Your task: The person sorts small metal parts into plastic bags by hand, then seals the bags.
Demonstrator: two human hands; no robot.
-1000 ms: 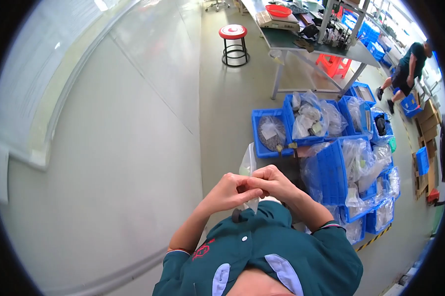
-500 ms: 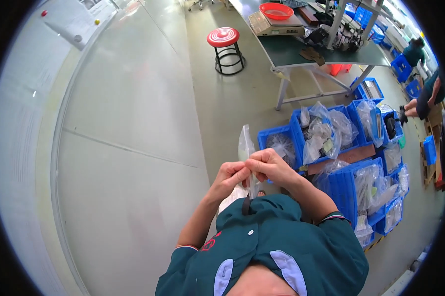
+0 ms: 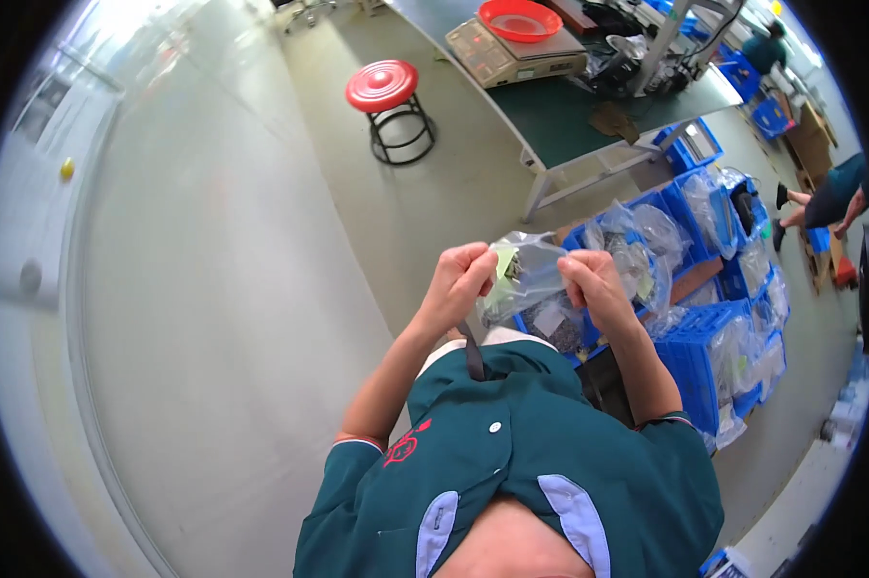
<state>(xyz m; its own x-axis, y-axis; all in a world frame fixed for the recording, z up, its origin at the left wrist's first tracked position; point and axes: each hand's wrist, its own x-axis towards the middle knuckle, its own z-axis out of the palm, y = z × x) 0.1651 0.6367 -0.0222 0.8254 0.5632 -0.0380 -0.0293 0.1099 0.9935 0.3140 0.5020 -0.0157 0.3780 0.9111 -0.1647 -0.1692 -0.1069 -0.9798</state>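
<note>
Clear bag (image 3: 546, 275) stretched between left hand (image 3: 461, 280) and right hand (image 3: 593, 286), each gripping one side, green label (image 3: 504, 264) at bag's left, unreadable, red shirt emblem (image 3: 402, 449) below bag

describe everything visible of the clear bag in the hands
The clear bag looks like thin, soft plastic, see-through and creased. A pale green slip and something small and dark show at its left part, the latter too small to identify. The left hand and right hand grip opposite sides, spreading it between them. Whether its mouth is open, I cannot tell.
</note>
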